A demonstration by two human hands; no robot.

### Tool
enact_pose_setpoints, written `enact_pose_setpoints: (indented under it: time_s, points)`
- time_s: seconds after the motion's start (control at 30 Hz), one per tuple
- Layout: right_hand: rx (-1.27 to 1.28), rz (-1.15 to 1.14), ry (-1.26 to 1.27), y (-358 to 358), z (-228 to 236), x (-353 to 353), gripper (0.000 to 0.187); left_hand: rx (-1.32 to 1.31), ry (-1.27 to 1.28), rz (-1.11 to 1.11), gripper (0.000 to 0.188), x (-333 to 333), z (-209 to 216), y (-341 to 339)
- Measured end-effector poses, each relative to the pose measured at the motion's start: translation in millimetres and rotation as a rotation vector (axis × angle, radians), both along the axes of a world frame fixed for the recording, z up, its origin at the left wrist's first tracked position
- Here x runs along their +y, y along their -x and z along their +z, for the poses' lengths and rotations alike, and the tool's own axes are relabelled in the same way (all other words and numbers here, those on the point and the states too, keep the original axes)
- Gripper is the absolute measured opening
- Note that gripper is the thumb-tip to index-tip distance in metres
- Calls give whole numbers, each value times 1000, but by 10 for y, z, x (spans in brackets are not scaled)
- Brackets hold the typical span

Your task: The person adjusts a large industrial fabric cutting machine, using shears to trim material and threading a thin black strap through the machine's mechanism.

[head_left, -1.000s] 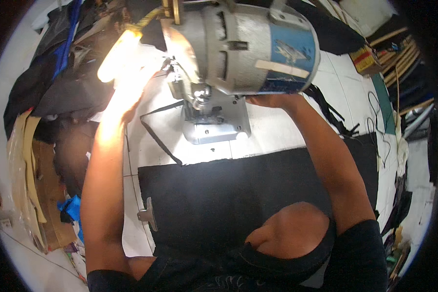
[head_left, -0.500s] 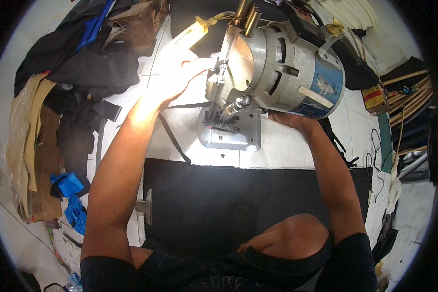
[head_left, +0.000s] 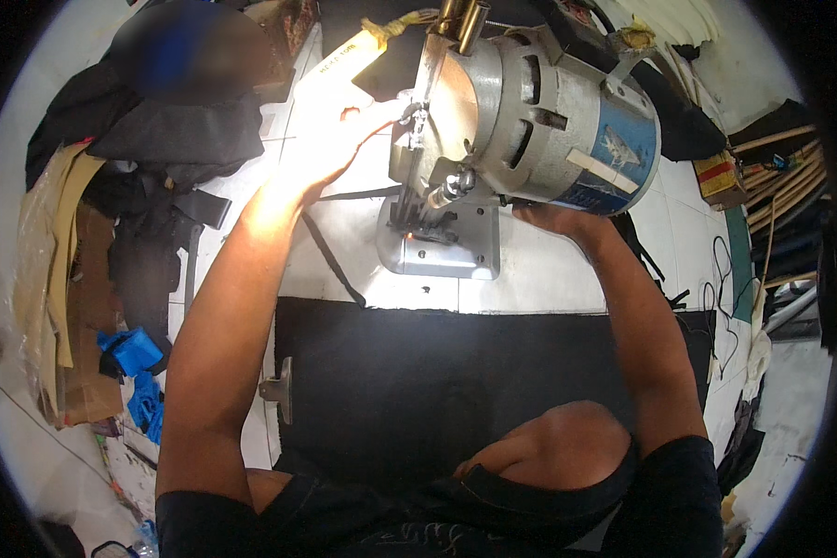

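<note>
A cloth cutting machine with a round silver motor housing and a blue label stands upright before me. Its flat metal base plate rests on the white tiled surface. My left hand, washed out by strong light, reaches to the machine's front, fingertips closed on a small fitting there. Just beyond that hand lies a yellow lamp with a tape-wrapped cord. Under the motor is my right hand, its fingers mostly hidden by the housing. A narrow dark strip lies left of the base plate.
Black cloth spreads between me and the machine, with a metal clip at its left edge. Dark fabric and brown card pile up at left. At right are a small box, loose cords and wooden sticks.
The whole scene sits slightly higher in the view, cloth and machine alike. Both my hands stay in the same places at the machine.
</note>
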State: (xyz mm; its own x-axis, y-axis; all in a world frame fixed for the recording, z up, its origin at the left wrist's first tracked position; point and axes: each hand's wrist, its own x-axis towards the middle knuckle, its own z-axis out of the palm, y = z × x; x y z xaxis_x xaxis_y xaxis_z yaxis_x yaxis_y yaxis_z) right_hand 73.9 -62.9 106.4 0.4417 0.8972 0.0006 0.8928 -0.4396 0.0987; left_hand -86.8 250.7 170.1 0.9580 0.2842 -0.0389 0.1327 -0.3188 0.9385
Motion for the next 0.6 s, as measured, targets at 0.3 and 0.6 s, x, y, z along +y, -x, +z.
enact_pose_setpoints:
  time_s: [0.3, 0.6]
  points:
    - [260, -166, 63, 106, 254, 191, 34, -124, -359, 283, 25, 622, -828, 326]
    - [221, -227, -71, -45, -17, -220, 31, 320, -557, -186, 40, -1102, -1998, 1091]
